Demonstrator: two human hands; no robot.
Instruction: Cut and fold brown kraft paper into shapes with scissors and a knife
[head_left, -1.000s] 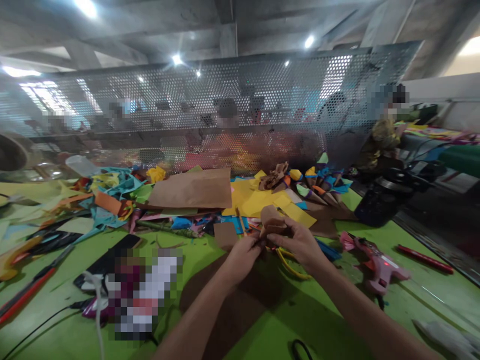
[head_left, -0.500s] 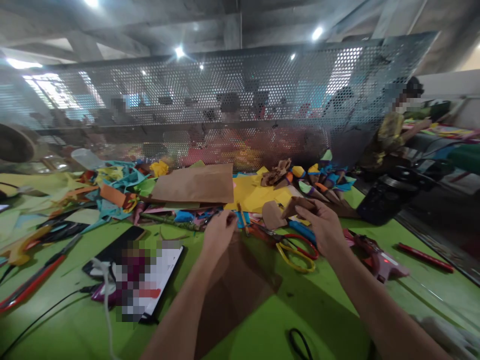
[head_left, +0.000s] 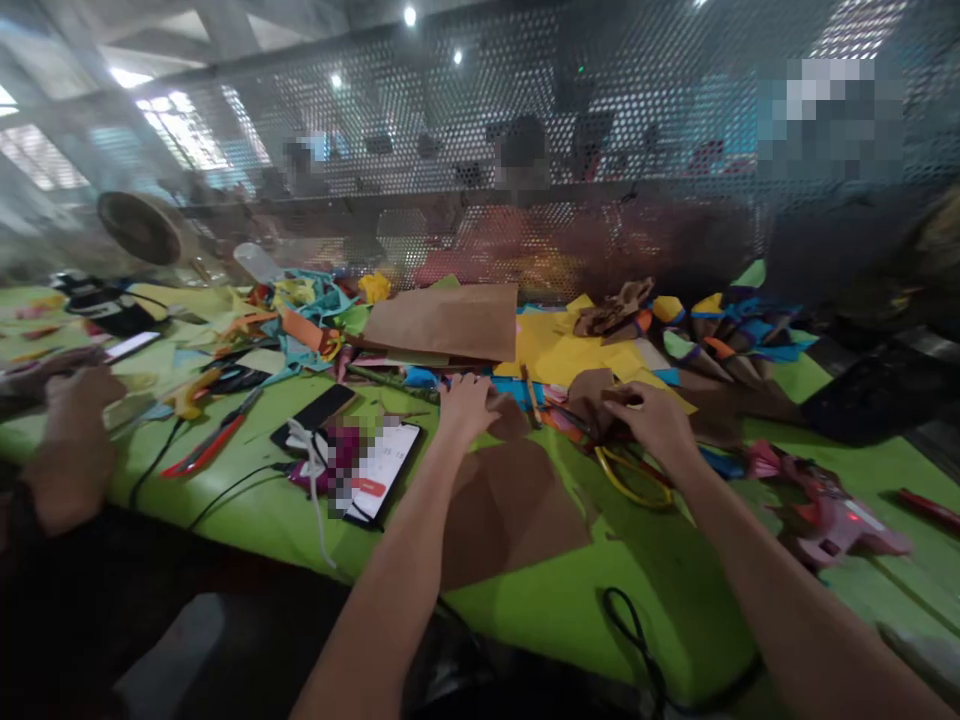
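Note:
My left hand (head_left: 466, 408) is at the front of the paper heap, fingers bent and close together, with a small piece of brown paper (head_left: 511, 418) at its thumb and fingertips. Just below lies a larger brown paper sheet (head_left: 517, 510), flat on the green table. My right hand (head_left: 654, 425) pinches a dark brown paper scrap, mostly hidden by the fingers. Beside it is another brown paper piece (head_left: 589, 392). Scissors with yellow handles (head_left: 637, 490) lie under the right hand, their blades partly covered.
A pink glue gun (head_left: 840, 515) with a lit red light lies at right. Left are a phone (head_left: 386, 470), cables and a red-handled tool (head_left: 214, 435). Coloured paper scraps (head_left: 315, 300) line the perforated metal partition (head_left: 450, 220). Another person's hand (head_left: 79, 410) is at far left.
The view has swung left and down, showing another person's arm. My right hand has lowered toward the scissors and paper pile. My left fingers have reached onto the heap's front edge.

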